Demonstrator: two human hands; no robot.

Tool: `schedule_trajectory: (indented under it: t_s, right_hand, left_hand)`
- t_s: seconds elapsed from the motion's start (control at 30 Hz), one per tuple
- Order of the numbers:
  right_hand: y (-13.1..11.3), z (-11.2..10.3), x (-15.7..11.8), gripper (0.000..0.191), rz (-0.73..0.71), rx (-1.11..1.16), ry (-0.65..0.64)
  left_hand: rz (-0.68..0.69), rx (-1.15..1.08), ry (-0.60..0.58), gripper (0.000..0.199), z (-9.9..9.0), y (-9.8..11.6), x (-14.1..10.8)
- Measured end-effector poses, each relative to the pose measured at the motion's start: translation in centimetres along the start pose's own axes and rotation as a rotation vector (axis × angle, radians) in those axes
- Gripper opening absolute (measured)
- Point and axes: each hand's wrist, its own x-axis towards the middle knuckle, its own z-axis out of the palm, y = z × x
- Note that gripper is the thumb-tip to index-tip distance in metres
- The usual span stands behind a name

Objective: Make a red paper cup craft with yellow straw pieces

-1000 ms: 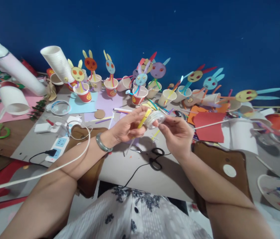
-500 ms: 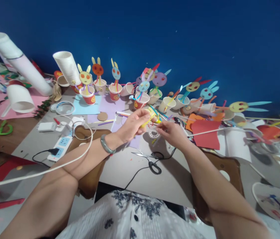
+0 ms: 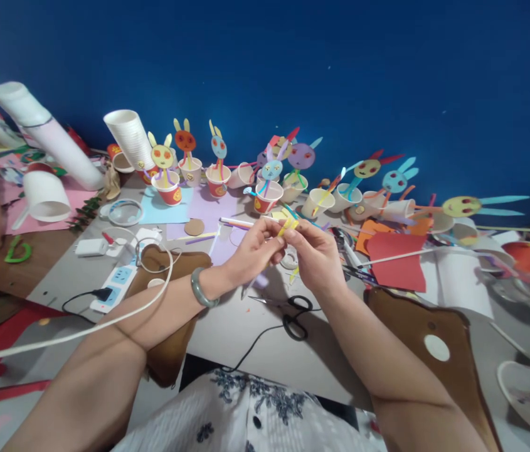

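My left hand (image 3: pixel 253 251) and my right hand (image 3: pixel 314 254) meet over the grey table (image 3: pixel 241 326), both pinching a yellow paper strip (image 3: pixel 288 226) between the fingertips. A green bangle (image 3: pixel 199 287) sits on my left wrist. A tape roll (image 3: pixel 289 257) lies on the table just behind my fingers, partly hidden by them. Black-handled scissors (image 3: pixel 293 311) lie below my hands.
A row of paper cups with paper bunny faces (image 3: pixel 267 172) lines the back by the blue wall. A stack of white cups (image 3: pixel 128 138), red paper (image 3: pixel 394 263), a power strip (image 3: pixel 114 282), a white cable (image 3: pixel 105 320) and brown pads (image 3: pixel 427 339) surround me.
My right hand has set the tape roll down on the table and come back to the yellow strip, which my left hand kept holding.
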Motion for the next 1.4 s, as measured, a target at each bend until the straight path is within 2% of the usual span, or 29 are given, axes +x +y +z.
schedule_trajectory:
  t_s: [0.2, 0.3, 0.53, 0.63, 0.8, 1.0, 1.07, 1.2, 1.3, 1.4]
  right_hand:
    - [0.6, -1.3, 0.2, 0.037, 0.102, 0.086, 0.029]
    - [0.6, -1.9, 0.6, 0.038, 0.117, 0.121, 0.064]
    - [0.7, -2.0, 1.1, 0.037, 0.267, 0.252, -0.028]
    - [1.0, -1.8, 1.0, 0.037, 0.218, 0.225, 0.007]
    - [1.6, -1.9, 1.0, 0.039, 0.124, 0.173, 0.09]
    - [1.5, -2.3, 1.3, 0.037, 0.138, 0.09, -0.004]
    - [1.4, -2.2, 1.2, 0.038, 0.119, 0.104, 0.002]
    - [1.5, -2.1, 1.2, 0.038, 0.069, 0.16, 0.062]
    - [1.6, -2.1, 1.4, 0.033, 0.024, 0.183, 0.149]
    - [1.5, -2.2, 1.7, 0.031, 0.038, 0.19, 0.18]
  left_hand:
    - [-0.105, 0.07, -0.068, 0.042, -0.8, 0.2, 0.4]
    - [-0.097, 0.166, -0.077, 0.034, -1.4, 0.1, 0.8]
    - [-0.2, 0.14, -0.097, 0.038, -1.7, -0.4, 0.8]
    - [-0.228, 0.129, -0.101, 0.041, -1.8, -0.4, 0.9]
    - [-0.239, 0.293, -0.199, 0.036, -2.2, 0.0, 1.0]
    - [-0.251, 0.288, -0.223, 0.038, -2.1, 0.5, 0.7]
    - [-0.254, 0.296, -0.233, 0.035, -2.2, 0.6, 0.7]
    - [-0.279, 0.305, -0.264, 0.027, -2.4, 0.5, 0.9]
    - [-0.352, 0.295, -0.293, 0.024, -2.5, 0.5, 1.0]
    - [-0.406, 0.257, -0.266, 0.022, -2.5, 0.7, 1.0]
